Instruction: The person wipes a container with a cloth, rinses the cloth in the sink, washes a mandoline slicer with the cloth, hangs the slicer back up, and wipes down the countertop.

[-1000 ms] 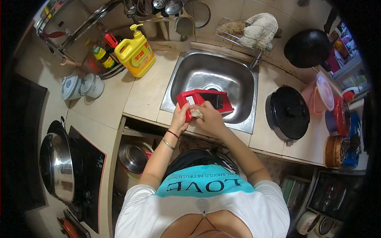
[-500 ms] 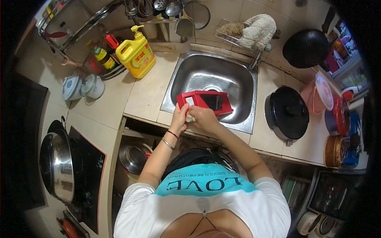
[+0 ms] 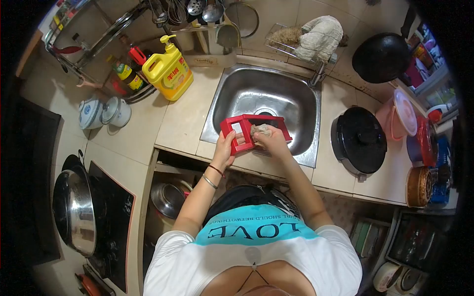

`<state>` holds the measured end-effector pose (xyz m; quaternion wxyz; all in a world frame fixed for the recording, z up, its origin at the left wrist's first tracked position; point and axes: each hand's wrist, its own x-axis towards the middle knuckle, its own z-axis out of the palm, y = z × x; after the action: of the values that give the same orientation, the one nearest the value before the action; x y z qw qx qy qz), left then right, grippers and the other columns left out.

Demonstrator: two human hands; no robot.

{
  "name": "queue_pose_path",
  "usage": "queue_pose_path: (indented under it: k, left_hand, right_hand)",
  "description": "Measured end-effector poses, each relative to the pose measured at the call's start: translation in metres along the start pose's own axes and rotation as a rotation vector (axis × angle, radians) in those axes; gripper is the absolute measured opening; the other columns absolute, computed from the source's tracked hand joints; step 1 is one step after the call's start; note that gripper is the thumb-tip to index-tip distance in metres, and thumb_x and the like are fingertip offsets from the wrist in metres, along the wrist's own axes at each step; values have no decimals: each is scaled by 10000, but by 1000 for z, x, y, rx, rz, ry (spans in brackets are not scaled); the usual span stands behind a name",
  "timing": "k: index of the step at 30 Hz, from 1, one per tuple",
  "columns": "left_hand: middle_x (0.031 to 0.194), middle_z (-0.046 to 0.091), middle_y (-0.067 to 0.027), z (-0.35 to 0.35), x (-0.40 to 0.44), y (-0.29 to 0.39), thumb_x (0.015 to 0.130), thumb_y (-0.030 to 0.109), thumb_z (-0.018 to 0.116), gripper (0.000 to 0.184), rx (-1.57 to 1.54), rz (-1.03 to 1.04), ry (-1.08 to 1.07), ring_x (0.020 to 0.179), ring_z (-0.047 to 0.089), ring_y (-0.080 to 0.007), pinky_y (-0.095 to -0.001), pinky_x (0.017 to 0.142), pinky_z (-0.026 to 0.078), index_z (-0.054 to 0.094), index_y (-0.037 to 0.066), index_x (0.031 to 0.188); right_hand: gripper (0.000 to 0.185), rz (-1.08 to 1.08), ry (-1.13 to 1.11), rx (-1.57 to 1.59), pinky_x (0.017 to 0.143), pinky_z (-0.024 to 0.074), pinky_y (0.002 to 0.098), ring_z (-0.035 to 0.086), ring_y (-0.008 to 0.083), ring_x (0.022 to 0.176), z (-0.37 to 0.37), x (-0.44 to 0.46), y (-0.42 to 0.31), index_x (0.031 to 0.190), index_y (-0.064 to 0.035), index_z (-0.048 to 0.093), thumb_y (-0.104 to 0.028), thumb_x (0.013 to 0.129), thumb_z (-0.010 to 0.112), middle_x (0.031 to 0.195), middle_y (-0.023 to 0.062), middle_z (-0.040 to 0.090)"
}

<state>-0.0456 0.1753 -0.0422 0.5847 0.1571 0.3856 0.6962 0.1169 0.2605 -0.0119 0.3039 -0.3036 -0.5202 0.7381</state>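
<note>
Over the near edge of the sink (image 3: 212,116), my left hand (image 3: 226,148) grips the left end of a red mandoline slicer (image 3: 240,146). Some of its fingers show through the opening in the frame. Bunched in my right hand (image 3: 274,144) is a pale, crumpled cloth (image 3: 260,130), which lies against the middle of the slicer. The cloth and my right hand cover part of the slicer's dark plate.
A yellow detergent bottle (image 3: 168,74) stands left of the sink, near two lidded jars (image 3: 116,111). To the right sits a black lidded appliance (image 3: 359,140). The faucet (image 3: 317,76) rises at the sink's back right. A steel pot (image 3: 76,212) stands by the cooktop (image 3: 111,217).
My right hand has moved right with the cloth, from the slicer's near left side to its middle. The slicer has tilted, showing more of its frame opening. My left hand keeps its hold.
</note>
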Motion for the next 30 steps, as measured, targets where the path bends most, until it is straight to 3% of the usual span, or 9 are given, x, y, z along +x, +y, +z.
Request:
queue_pose_path:
  k: [3,6,9,13,18,21,24,25,30]
  left_hand:
    - [1048,570,-187,-1,0,-1,929,192,494,344,19,-4,26,912,629,-284,-421,752,563,358,112,1235]
    - [1019,596,-155,-13,7,-6,934,170,493,311,10,38,-11,879,636,-240,-371,717,560,377,75,1206]
    - [1020,605,-133,-6,2,4,929,206,512,322,107,-62,134,856,637,-223,-351,697,556,399,69,1197]
    - [1051,603,-172,-26,20,10,938,293,487,327,-275,-456,137,869,633,-291,-389,715,554,463,67,1173]
    - [1075,607,-127,-11,32,10,952,290,449,306,-264,-307,184,975,604,-270,-389,864,499,515,59,1143]
    - [1060,618,-135,0,37,8,949,283,449,313,-305,-222,353,971,606,-263,-379,853,503,525,57,1150]
    - [1049,620,-143,1,37,11,946,274,447,311,-289,-301,132,962,609,-263,-376,840,509,524,52,1149]
    - [1041,622,-142,7,36,13,945,274,447,306,-319,-295,127,957,611,-259,-373,828,512,527,54,1141]
    - [1030,630,-113,2,40,8,934,261,469,281,-373,-266,119,940,621,-227,-363,780,526,538,59,1117]
  right_hand:
    - [223,33,-20,-72,680,491,258,615,114,791,10,-2,-5,996,-5,622,-131,819,673,890,59,656]
    - [266,-367,-79,-500,713,509,313,630,173,835,23,-7,-7,1013,-33,615,-129,776,690,937,81,643]
    - [359,-740,-245,-862,745,511,361,610,251,909,44,-18,-10,1062,-71,588,-130,725,696,1027,99,586]
    - [405,-788,-279,-1038,742,511,369,585,274,933,48,-30,-12,1107,-122,550,-170,728,683,1085,74,528]
    - [408,-751,-92,-1124,715,512,357,584,257,923,20,-18,-7,1114,-132,568,-87,713,629,1085,66,536]
    - [397,-732,221,-1041,713,514,360,594,267,904,17,-15,-5,1105,-102,566,-47,714,610,1077,87,542]
    - [378,-725,166,-900,715,512,357,597,270,884,40,-21,-11,1103,-91,563,-63,730,621,1071,100,540]
    - [371,-855,110,-961,717,512,355,598,266,882,45,-19,-14,1100,-91,564,-86,736,635,1060,93,541]
    - [403,-865,105,-1114,710,517,370,604,263,887,22,-17,-31,1096,-98,576,-46,699,626,1038,79,553]
